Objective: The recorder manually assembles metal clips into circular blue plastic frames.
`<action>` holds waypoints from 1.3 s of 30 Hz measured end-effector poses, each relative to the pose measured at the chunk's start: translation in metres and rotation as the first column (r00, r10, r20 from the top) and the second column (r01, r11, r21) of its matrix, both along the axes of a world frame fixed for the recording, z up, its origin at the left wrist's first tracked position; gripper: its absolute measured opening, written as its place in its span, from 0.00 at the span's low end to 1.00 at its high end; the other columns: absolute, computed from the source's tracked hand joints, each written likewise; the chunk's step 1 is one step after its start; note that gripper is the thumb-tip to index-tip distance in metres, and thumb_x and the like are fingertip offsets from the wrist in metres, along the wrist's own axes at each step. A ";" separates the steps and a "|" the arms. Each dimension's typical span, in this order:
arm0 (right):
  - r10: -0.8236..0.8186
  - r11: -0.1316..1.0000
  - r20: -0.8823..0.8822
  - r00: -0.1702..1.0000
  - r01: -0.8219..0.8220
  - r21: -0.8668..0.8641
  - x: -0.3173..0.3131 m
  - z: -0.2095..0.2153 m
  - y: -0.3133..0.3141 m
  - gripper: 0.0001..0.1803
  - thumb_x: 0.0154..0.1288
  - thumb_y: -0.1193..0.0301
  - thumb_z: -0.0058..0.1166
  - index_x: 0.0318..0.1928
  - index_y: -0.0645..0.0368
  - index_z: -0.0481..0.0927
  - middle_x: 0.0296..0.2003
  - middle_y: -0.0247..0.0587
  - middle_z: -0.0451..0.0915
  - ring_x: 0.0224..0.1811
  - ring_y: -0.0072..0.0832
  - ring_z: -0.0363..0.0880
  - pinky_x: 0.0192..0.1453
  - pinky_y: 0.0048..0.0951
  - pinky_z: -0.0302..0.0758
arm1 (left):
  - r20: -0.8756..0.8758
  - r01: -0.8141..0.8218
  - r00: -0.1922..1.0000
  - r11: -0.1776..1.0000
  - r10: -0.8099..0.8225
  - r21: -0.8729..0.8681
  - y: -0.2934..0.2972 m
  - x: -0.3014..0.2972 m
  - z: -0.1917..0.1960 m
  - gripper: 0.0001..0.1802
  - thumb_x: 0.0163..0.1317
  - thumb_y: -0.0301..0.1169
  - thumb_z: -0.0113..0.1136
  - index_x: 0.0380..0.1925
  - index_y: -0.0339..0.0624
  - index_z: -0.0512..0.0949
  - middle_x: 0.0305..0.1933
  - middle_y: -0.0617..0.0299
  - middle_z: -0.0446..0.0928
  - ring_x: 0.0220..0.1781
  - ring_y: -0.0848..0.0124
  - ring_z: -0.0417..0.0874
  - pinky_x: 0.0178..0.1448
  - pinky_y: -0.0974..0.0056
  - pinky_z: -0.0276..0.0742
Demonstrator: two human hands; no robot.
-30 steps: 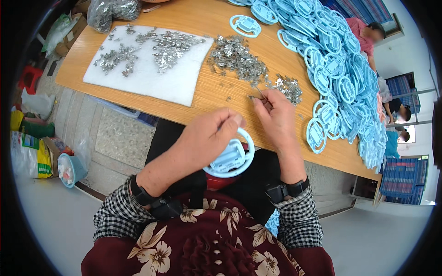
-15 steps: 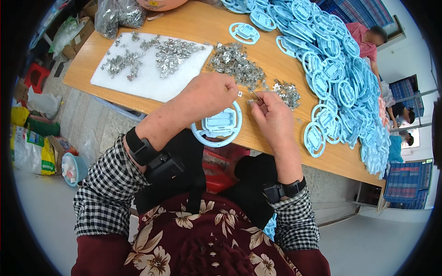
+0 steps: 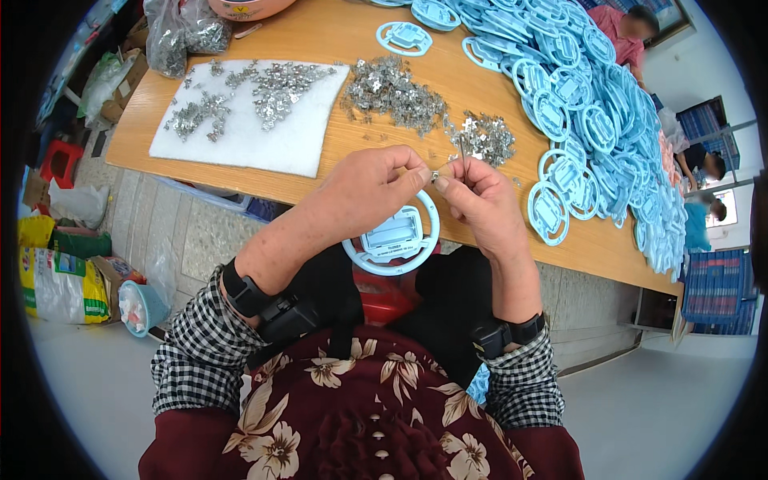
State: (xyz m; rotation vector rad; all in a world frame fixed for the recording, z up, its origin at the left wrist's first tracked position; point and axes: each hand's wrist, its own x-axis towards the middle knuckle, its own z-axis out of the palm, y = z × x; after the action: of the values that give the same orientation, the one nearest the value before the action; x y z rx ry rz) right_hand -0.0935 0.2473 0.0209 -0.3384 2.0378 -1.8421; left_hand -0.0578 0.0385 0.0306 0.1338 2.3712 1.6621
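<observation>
My left hand is closed, thumb and finger pinching a small silver metal piece. My right hand meets it there, its thumb close against the same piece. A thin dark metal rod sticks up from between the fingers of my right hand; its exact kind is too small to tell. Below my left hand, at the table's near edge, rests a light blue plastic steering-wheel-shaped part, partly covered by that hand. Loose metal pieces lie in a small heap just beyond my right hand.
A larger heap of metal pieces lies on the wooden table, beside a white foam sheet bearing more. Blue wheel parts are piled high at right. Bags of metal pieces stand at far left. Other people sit beyond.
My hands have come together, the left moving right and slightly nearer to me. The rod in my right hand now points more upright. The whole view has shifted a little.
</observation>
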 end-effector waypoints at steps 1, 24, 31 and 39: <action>0.001 1.000 -0.008 1.000 -0.001 0.005 0.001 -0.001 0.002 0.08 0.68 0.69 0.62 0.39 0.62 0.81 0.27 0.23 0.75 0.28 0.11 0.68 0.31 0.19 0.63 | 0.011 0.005 1.000 1.000 -0.005 -0.024 0.000 0.002 0.000 0.14 0.75 0.37 0.54 0.43 0.37 0.80 0.32 0.70 0.77 0.34 0.83 0.74 0.39 0.71 0.73; -0.010 0.921 -0.451 0.893 0.184 0.344 0.044 0.005 0.009 0.07 0.59 0.77 0.65 0.38 0.63 0.83 0.48 0.43 0.81 0.32 0.22 0.78 0.38 0.26 0.76 | -0.128 -0.197 0.970 0.976 0.207 0.092 0.020 0.013 -0.043 0.20 0.78 0.36 0.44 0.52 0.32 0.80 0.38 0.56 0.85 0.40 0.73 0.85 0.45 0.66 0.80; 0.203 0.801 -0.684 0.701 0.283 0.527 0.037 0.006 -0.001 0.07 0.56 0.74 0.66 0.36 0.57 0.83 0.41 0.38 0.83 0.33 0.38 0.83 0.36 0.35 0.79 | -0.168 -0.178 0.970 0.984 0.178 0.019 0.018 0.008 -0.046 0.20 0.76 0.35 0.45 0.49 0.31 0.81 0.41 0.48 0.85 0.44 0.61 0.87 0.50 0.59 0.80; 0.389 0.580 -0.671 0.632 0.398 0.711 0.047 0.022 -0.021 0.07 0.56 0.76 0.62 0.37 0.56 0.82 0.37 0.37 0.82 0.36 0.40 0.83 0.37 0.39 0.80 | -0.170 -0.197 0.968 0.979 0.186 -0.049 0.020 0.007 -0.042 0.20 0.74 0.35 0.46 0.48 0.32 0.82 0.43 0.44 0.85 0.48 0.53 0.86 0.53 0.56 0.80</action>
State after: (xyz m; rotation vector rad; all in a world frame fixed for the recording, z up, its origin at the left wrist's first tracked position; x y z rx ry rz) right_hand -0.0461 0.2267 0.0426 -0.9714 3.1954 -0.4286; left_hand -0.0511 0.0582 -0.0118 0.0311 2.6338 1.7143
